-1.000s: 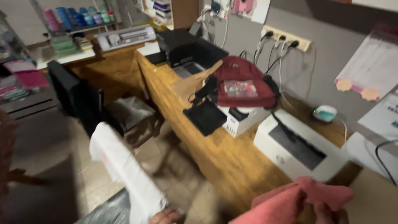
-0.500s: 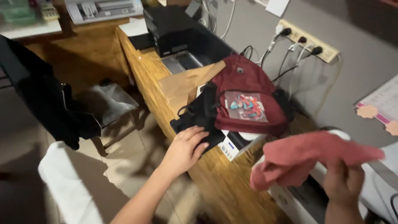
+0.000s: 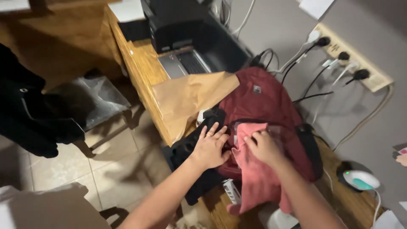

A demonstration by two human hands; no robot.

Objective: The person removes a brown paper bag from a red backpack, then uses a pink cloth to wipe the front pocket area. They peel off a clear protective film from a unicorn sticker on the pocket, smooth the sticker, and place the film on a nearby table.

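at the far left a black garment hangs over the tiled floor, with a chair under clear plastic wrap just beside it. next comes the long wooden desk, running away from the viewer; a black printer sits at its far end and a crumpled sheet of brown paper drapes over the desk edge, partly covering a laptop.

the left hand lies flat with fingers spread, pressed on the black strap and padding at the near side of a dark red backpack, touching its edge. the backpack lies on the desk, against the brown paper. the right hand is just beside the left, fingers curled and pinching the top of a pink-red cloth; the cloth lies at the backpack's open front, its lower part trailing down toward the desk edge. whether the cloth's top is inside the opening i cannot tell.

to the right, black cables run up the grey wall to a cream power strip. further right, near the desk's corner, sits a small white and teal device with a green light.
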